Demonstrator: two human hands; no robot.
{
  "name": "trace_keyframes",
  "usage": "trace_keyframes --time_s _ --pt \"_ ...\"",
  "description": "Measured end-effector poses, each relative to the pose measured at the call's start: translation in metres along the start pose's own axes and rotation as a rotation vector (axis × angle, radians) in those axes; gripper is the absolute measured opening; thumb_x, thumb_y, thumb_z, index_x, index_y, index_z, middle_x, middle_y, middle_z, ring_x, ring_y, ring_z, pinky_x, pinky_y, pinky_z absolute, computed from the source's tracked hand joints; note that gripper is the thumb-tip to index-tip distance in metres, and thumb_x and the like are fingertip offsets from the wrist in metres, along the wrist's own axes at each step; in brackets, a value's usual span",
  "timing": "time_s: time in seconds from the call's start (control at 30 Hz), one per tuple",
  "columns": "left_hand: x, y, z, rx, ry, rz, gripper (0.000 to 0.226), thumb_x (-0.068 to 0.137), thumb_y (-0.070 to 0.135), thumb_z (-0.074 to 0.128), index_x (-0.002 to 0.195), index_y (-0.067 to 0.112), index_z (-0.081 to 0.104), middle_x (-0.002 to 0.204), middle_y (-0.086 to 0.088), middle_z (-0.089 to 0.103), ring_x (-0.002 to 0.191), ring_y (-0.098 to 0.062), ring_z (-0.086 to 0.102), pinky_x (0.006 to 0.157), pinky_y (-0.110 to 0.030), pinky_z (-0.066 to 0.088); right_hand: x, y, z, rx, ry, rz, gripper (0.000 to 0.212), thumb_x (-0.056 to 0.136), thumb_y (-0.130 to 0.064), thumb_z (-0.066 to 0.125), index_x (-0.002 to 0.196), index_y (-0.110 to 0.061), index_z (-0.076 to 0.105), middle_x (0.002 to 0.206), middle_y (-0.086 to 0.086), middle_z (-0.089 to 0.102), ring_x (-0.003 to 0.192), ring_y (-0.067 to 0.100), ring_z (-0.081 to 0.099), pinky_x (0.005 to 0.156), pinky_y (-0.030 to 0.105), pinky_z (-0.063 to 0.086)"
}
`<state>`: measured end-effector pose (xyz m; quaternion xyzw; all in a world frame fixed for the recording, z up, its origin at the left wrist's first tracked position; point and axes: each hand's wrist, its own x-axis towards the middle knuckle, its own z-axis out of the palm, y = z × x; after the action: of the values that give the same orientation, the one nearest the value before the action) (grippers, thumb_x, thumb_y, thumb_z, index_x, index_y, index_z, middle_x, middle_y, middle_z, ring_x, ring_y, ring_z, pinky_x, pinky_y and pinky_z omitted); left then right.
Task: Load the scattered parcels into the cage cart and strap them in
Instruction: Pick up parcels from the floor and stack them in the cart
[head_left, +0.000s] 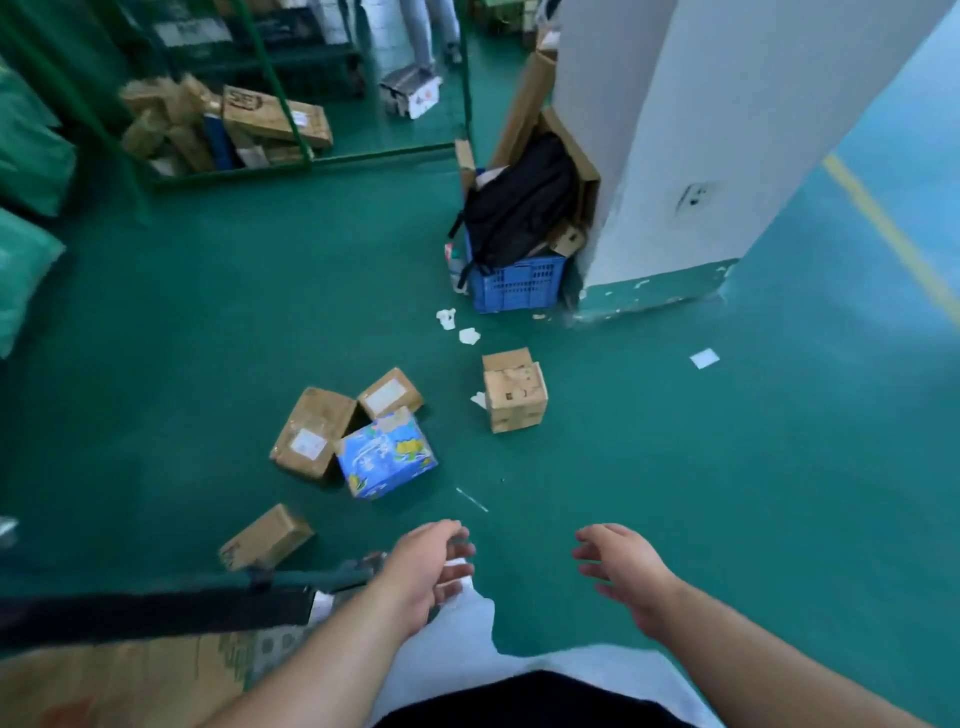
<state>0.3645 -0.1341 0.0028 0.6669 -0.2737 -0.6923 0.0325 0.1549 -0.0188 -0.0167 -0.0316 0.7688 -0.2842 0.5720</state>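
Several parcels lie scattered on the green floor ahead of me. A blue printed box leans against a flat brown parcel and a small brown box. A taller brown carton with an open flap stands to their right. Another small brown box lies nearer, left of my hands. My left hand and my right hand hover low in front of me, fingers loosely spread, holding nothing. The cage cart's green rail and a cardboard-lined corner of it show at bottom left.
A second green cage cart with brown parcels stands at the back left. A blue crate with a black backpack sits against a white pillar. Paper scraps litter the floor. A person's legs are at the top. Green sacks line the left edge.
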Motion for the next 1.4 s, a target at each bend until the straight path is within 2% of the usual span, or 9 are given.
trace_keyframes --time_s 0.2,0.3,0.57,0.83,0.97,1.13,1.27,1.33,1.4 --pt "0.053 0.125 0.005 0.077 -0.007 0.091 0.013 0.101 0.024 0.053 0.102 0.015 0.062 0.085 -0.002 0.069 0.067 -0.017 0.061 0.058 -0.026 0.044 0.029 -0.06 -0.007 0.069 0.066 0.022 0.018 0.101 -0.028 0.057 0.11 -0.016 0.066 0.109 0.007 0.072 0.097 0.024 0.066 0.081 0.035 0.05" --pt "0.073 0.164 0.017 0.104 -0.026 0.08 0.016 0.102 0.025 0.052 0.101 0.015 0.063 0.089 -0.003 0.069 0.074 -0.019 0.063 0.063 -0.029 0.047 0.044 -0.08 -0.009 0.093 0.058 0.036 0.019 0.1 -0.028 0.058 0.11 -0.014 0.067 0.11 0.008 0.072 0.094 0.024 0.066 0.082 0.036 0.051" --pt "0.153 0.216 0.067 0.164 0.047 -0.067 0.018 0.101 0.029 0.053 0.104 0.015 0.065 0.092 -0.004 0.071 0.08 -0.02 0.066 0.065 -0.03 0.05 0.153 -0.159 -0.055 0.033 0.0 0.086 0.02 0.1 -0.031 0.055 0.11 -0.016 0.065 0.109 0.005 0.071 0.098 0.022 0.068 0.079 0.034 0.051" --pt "0.213 0.274 0.114 0.138 0.09 -0.171 0.022 0.1 0.029 0.056 0.111 0.013 0.066 0.098 -0.005 0.072 0.086 -0.022 0.068 0.079 -0.035 0.051 0.275 -0.244 -0.106 -0.175 -0.032 0.123 0.015 0.1 -0.027 0.053 0.103 -0.019 0.066 0.104 0.001 0.073 0.092 0.017 0.068 0.073 0.029 0.05" --pt "0.263 0.303 0.133 0.181 0.055 -0.211 0.024 0.102 0.028 0.054 0.115 0.012 0.065 0.101 -0.005 0.071 0.085 -0.021 0.067 0.077 -0.033 0.051 0.332 -0.268 -0.113 -0.187 -0.024 0.177 0.018 0.1 -0.028 0.053 0.108 -0.019 0.065 0.104 0.001 0.073 0.097 0.019 0.068 0.086 0.036 0.054" --pt "0.375 0.318 0.142 0.351 -0.019 -0.271 0.017 0.104 0.027 0.049 0.11 0.014 0.059 0.095 -0.003 0.065 0.077 -0.017 0.061 0.067 -0.029 0.046 0.426 -0.271 -0.099 -0.232 0.062 0.231 0.018 0.094 -0.027 0.053 0.095 -0.015 0.066 0.104 0.012 0.076 0.099 0.033 0.071 0.087 0.047 0.057" --pt "0.479 0.312 0.134 0.434 -0.049 -0.362 0.02 0.104 0.029 0.048 0.114 0.016 0.058 0.097 -0.003 0.066 0.078 -0.018 0.062 0.069 -0.03 0.048 0.496 -0.248 -0.063 -0.311 0.059 0.324 0.033 0.091 -0.032 0.051 0.119 -0.024 0.066 0.115 0.004 0.072 0.103 0.028 0.069 0.086 0.039 0.057" --pt "0.524 0.307 0.135 0.455 -0.052 -0.38 0.023 0.105 0.03 0.047 0.122 0.017 0.055 0.108 -0.004 0.068 0.086 -0.02 0.064 0.079 -0.034 0.051 0.53 -0.245 -0.042 -0.385 0.032 0.337 0.037 0.095 -0.03 0.051 0.131 -0.03 0.059 0.124 0.005 0.067 0.107 0.031 0.065 0.078 0.032 0.053" --pt "0.568 0.295 0.133 0.477 -0.066 -0.4 0.022 0.106 0.029 0.045 0.125 0.02 0.051 0.123 -0.005 0.065 0.1 -0.023 0.064 0.088 -0.037 0.052 0.572 -0.236 -0.019 -0.463 0.039 0.308 0.049 0.097 -0.028 0.05 0.146 -0.027 0.049 0.138 0.01 0.059 0.116 0.033 0.061 0.083 0.031 0.049"
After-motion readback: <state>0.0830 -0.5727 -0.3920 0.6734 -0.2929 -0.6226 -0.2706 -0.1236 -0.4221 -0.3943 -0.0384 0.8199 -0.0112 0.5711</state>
